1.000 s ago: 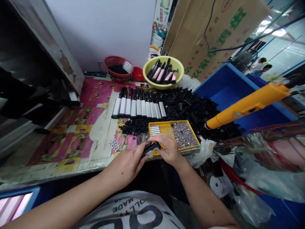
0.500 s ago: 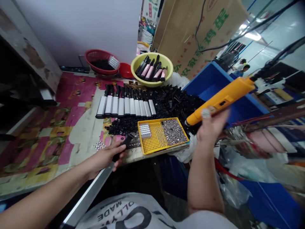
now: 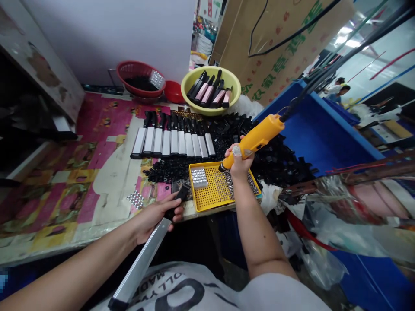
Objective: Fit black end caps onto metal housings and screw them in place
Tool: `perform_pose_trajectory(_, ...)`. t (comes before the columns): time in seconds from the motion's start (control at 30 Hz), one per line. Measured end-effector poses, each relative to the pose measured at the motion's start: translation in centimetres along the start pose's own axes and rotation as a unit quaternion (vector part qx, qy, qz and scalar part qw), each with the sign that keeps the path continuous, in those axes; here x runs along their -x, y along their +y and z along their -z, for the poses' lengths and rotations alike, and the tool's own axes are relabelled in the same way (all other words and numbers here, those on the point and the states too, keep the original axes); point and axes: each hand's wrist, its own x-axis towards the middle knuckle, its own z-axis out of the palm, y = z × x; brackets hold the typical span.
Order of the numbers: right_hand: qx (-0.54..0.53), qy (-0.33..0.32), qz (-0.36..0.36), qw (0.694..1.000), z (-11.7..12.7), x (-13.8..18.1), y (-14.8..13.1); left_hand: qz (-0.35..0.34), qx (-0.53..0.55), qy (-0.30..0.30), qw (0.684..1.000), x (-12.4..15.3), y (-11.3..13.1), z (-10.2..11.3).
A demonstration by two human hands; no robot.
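My left hand [image 3: 154, 216] is closed around a long silver bar with a black end piece [image 3: 146, 252], holding it slanted over the table's front edge. My right hand [image 3: 239, 160] grips a yellow electric screwdriver [image 3: 256, 139] hanging from a black cable, its tip down over the yellow perforated tray [image 3: 210, 192]. That tray holds a heap of small silver screws [image 3: 229, 177] and a small metal block [image 3: 199, 177].
A row of silver-and-black bars [image 3: 173, 140] lies behind the tray, beside a heap of black plastic parts [image 3: 272, 157]. At the back stand a yellow bowl [image 3: 210, 88] and a red basket [image 3: 140, 80]. A blue bin [image 3: 316, 134] is at right.
My right hand left the black piece, reached up for the hanging yellow screwdriver and brought it down over the screw tray. My left hand kept the bar, now tilted toward me.
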Motion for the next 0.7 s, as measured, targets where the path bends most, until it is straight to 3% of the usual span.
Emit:
perform_pose_trajectory(0.23,-0.016,-0.038,-0.007,0.999,-0.1,0.1,0.4,0.004,0.012,-0.005,1.000,-0.2,0.0,0.0)
perform_pose_trajectory(0.4,-0.064,-0.027,0.013,0.998,-0.8,1.0,-3.1,0.004,0.023,-0.022,0.999,-0.5,-0.3,0.4)
perform_pose_trajectory(0.57,-0.207,-0.176,-0.062,0.960,-3.7,4.9,-7.3,0.015,0.021,-0.022,0.999,-0.2,0.1,0.1)
perform_pose_trajectory(0.7,-0.293,-0.204,-0.122,0.926,-5.8,7.1,-7.1,0.021,0.015,-0.017,1.000,-0.2,0.1,0.0)
